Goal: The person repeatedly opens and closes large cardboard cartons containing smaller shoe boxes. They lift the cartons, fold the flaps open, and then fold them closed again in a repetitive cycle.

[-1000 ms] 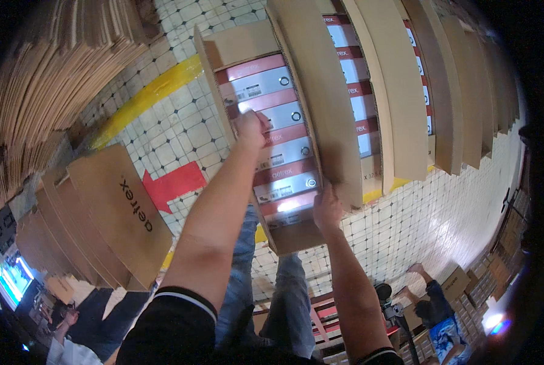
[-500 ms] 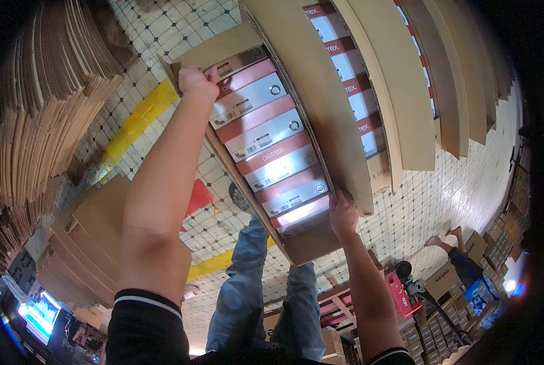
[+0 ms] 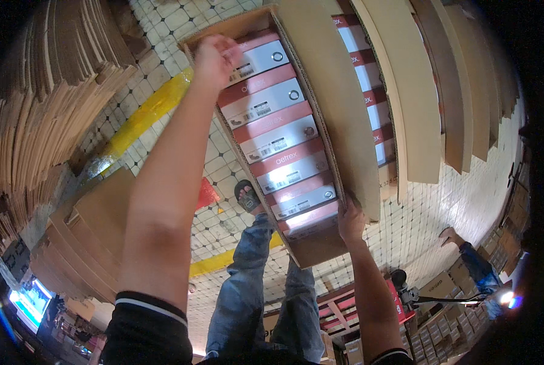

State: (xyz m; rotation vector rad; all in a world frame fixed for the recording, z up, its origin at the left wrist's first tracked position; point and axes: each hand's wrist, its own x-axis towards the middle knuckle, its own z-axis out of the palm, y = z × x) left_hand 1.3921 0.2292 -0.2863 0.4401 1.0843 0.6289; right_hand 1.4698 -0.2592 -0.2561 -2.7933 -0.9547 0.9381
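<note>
A long brown carton stands in front of me, packed with a row of red-and-white shoe boxes. My left hand is over its far left part, beside the farthest shoe box. Motion blurs its fingers somewhat, but they look loosely bent and apart, with nothing between them. At the near right corner my right hand grips the carton's side wall, its fingertips partly hidden behind the cardboard. A raised carton flap runs along the right side.
More open cartons with raised flaps line up to the right, one showing similar shoe boxes. Flattened cardboard is stacked at left. Yellow tape marks the tiled floor. A person's leg shows at lower right.
My left hand has let go of the carton's far-left flap, which no longer sticks out there. The carton sits slightly farther right in view; my right hand stays on its near corner.
</note>
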